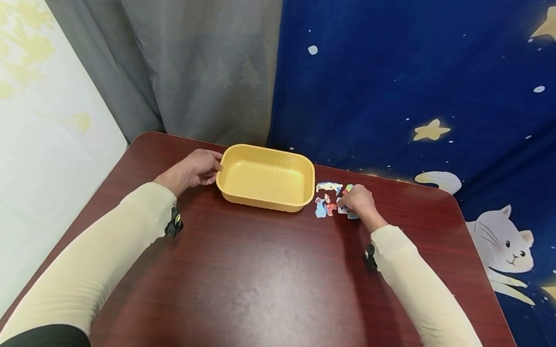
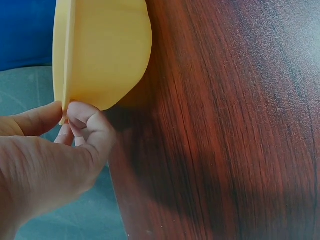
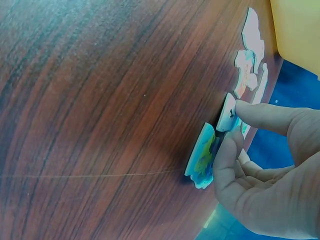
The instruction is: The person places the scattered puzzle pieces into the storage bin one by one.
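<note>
A yellow plastic basin (image 1: 260,202) stands near the back edge of the table, with nothing inside it. My left hand (image 1: 197,168) pinches its left rim between thumb and fingers, as the left wrist view shows close up. To the basin's right lie several flat, colourful jigsaw puzzle pieces. My right hand (image 1: 359,201) is among them, thumb and index finger pinching a pale puzzle piece (image 3: 227,115) by its edges. A blue-green piece (image 3: 201,157) lies close to the fingers, and my hand partly hides others in the head view.
The dark red wooden table (image 1: 256,275) has rounded corners. Behind it hang a grey curtain (image 1: 208,64) and a blue curtain (image 1: 364,84) with stars and a cat. A white panel (image 1: 46,109) stands along the left side.
</note>
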Available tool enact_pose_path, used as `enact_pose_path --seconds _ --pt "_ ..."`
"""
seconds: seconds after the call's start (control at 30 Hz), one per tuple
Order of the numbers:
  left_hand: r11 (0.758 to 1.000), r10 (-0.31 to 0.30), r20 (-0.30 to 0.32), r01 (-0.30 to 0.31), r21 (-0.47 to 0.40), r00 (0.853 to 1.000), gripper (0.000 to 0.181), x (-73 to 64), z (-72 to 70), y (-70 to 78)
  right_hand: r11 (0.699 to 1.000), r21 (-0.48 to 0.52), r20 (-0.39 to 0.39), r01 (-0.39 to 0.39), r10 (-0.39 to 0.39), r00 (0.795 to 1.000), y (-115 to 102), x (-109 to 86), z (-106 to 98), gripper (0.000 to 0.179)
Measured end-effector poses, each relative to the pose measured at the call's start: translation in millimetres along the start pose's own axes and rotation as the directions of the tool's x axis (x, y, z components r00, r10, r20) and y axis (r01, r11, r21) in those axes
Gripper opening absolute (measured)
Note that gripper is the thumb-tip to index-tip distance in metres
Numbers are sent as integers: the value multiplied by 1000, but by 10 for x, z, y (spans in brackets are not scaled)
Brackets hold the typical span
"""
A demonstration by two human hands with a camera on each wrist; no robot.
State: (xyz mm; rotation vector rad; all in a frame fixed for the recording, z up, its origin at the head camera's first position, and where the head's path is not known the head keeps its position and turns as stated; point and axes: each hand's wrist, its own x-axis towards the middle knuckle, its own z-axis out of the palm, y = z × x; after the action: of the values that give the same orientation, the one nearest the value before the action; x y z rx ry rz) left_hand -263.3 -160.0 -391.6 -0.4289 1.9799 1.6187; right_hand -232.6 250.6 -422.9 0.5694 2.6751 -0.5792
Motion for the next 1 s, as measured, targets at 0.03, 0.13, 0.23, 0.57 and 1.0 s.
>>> enact_pose_path --seconds 0.03,0.13,0.23,0.57,1.0 --pt "1000 0 4 0 -2 1000 47 -2 -2 -2 1000 2 2 -2 2 1000 -6 -6 1 17" --pt "1000 -2 8 2 -8 1000 47 -7 -6 -9 1000 3 1 -2 2 1000 -16 -22 4 18" --pt "1000 4 14 -4 -9 1000 48 -9 -9 -18 1000 -15 -22 13 -14 1000 -19 -53 10 23" --pt "1000 10 2 -10 -17 1000 45 28 -5 -35 999 -35 -71 20 -22 997 -29 -104 -5 29" --pt "1000 9 -8 -10 -14 1000 45 4 -7 -27 996 77 -73 45 -39 997 -112 11 -214 9"
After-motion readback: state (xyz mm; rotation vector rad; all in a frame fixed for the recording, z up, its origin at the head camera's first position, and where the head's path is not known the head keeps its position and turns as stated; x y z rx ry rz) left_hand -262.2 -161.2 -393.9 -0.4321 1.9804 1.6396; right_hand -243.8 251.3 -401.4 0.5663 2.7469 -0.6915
